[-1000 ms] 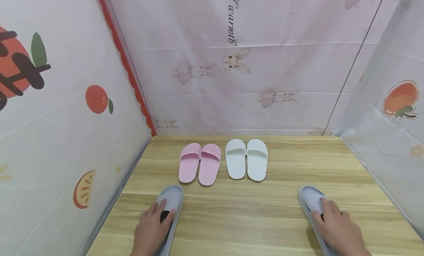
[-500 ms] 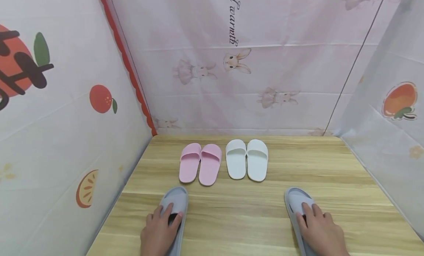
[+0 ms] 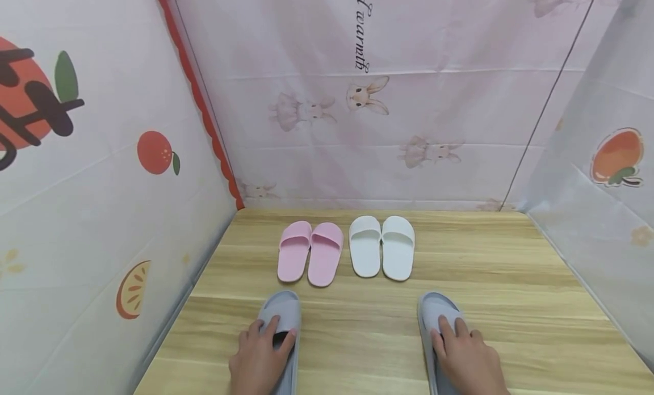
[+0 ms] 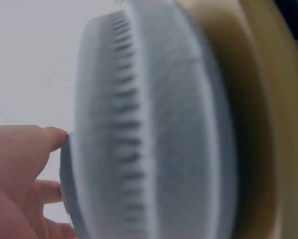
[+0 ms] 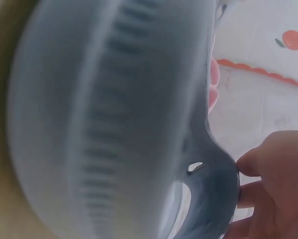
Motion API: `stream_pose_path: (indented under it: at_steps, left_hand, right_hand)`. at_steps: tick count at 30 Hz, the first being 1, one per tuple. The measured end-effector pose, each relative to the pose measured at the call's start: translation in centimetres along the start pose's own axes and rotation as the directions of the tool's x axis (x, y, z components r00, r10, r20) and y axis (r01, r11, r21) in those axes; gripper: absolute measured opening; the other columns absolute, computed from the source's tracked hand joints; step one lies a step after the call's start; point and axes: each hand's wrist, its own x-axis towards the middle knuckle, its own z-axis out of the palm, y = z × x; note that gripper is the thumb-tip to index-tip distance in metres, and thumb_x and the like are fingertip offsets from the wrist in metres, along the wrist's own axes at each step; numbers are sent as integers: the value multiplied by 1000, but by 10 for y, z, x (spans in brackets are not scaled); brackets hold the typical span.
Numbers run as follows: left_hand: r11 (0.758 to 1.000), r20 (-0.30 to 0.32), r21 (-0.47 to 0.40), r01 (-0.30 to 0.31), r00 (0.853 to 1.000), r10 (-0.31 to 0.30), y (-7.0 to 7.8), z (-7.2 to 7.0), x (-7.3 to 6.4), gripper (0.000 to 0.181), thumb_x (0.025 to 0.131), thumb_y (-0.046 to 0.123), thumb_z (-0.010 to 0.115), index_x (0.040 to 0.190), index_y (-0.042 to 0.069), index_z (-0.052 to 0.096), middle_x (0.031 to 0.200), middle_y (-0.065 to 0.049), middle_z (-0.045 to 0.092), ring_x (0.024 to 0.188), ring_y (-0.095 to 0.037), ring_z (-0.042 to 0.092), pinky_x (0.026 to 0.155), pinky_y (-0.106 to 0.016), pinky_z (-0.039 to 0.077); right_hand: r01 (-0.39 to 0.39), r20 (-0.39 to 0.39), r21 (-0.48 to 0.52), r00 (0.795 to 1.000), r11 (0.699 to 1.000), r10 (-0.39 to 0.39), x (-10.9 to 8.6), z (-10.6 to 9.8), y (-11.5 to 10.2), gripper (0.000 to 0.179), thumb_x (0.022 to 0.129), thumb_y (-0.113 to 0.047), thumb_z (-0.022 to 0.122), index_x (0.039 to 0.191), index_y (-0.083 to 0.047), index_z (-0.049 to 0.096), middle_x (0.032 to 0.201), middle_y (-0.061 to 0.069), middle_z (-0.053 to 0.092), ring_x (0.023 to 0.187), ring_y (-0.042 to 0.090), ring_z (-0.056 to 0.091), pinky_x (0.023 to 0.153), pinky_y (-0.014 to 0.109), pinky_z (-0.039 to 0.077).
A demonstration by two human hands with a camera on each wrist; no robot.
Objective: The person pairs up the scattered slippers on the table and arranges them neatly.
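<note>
My left hand (image 3: 259, 355) grips a grey slipper (image 3: 285, 311) by its upper strap, at the front left of the wooden board. On the front right, my right hand (image 3: 469, 358) holds the matching grey slipper (image 3: 440, 309) the same way. Both slippers point away from me, with a gap of bare board between them. In the left wrist view, the grey slipper's ribbed heel side (image 4: 174, 124) looms large, fingers at its far strap. The right wrist view shows fingertips on the strap (image 5: 219, 169) of the other slipper. My palms hide part of both insoles.
A pink pair of slippers (image 3: 293, 257) and a white pair of slippers (image 3: 398, 257) lie side by side toward the board's back edge. Printed cloth walls rise at the left (image 3: 97, 213), the back (image 3: 327, 173) and the right (image 3: 603, 225) of the wooden board (image 3: 357, 332).
Both hands have moved inward with their grey slippers, the left one rightward and the right one leftward, so the slippers are closer together. The pink and white pairs have stayed put.
</note>
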Motion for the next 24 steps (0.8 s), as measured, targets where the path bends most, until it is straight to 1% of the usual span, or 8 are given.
stream_pose_path:
  at_steps: [3, 7, 12, 19, 24]
  left_hand:
    - [1000, -14, -2, -15, 1000, 15, 7, 4, -3, 74, 88, 74, 55, 139, 22, 62, 137, -19, 55, 122, -40, 51, 76, -72, 48]
    - [999, -41, 0, -33, 999, 33, 14, 10, -6, 70, 87, 73, 57, 137, 24, 63, 134, -17, 56, 120, -36, 52, 75, -70, 49]
    - [999, -65, -5, -50, 997, 50, 26, 19, -10, 67, 87, 71, 59, 136, 25, 64, 133, -14, 57, 117, -33, 53, 72, -66, 50]
    - [997, -92, -14, -76, 993, 74, 44, 25, -18, 64, 86, 69, 62, 134, 26, 65, 131, -11, 58, 115, -30, 53, 71, -61, 51]
    - [995, -133, -20, -102, 986, 98, 56, 31, -23, 61, 85, 68, 64, 131, 28, 67, 129, -9, 59, 113, -28, 54, 70, -57, 51]
  right_hand:
    - [10, 8, -4, 1000, 1000, -10, 0, 2, -9, 46, 102, -39, 52, 132, -5, 63, 116, 25, 63, 84, 41, 62, 53, 56, 50]
    - [22, 1, 0, 1000, 1000, -22, 1, 5, -21, 47, 102, -40, 52, 132, -7, 63, 116, 24, 63, 86, 41, 62, 54, 57, 50]
    - [49, -57, -3, 997, 999, -49, -1, 8, -35, 43, 100, -40, 57, 129, -9, 66, 108, 21, 64, 80, 37, 61, 51, 54, 49]
    - [77, -155, -30, 985, 997, -81, -3, 17, -52, 39, 97, -37, 62, 125, -10, 68, 100, 20, 62, 76, 36, 59, 46, 50, 47]
    - [82, -190, -34, 978, 996, -86, -3, 20, -62, 39, 95, -37, 64, 123, -10, 68, 98, 20, 61, 74, 35, 59, 45, 48, 45]
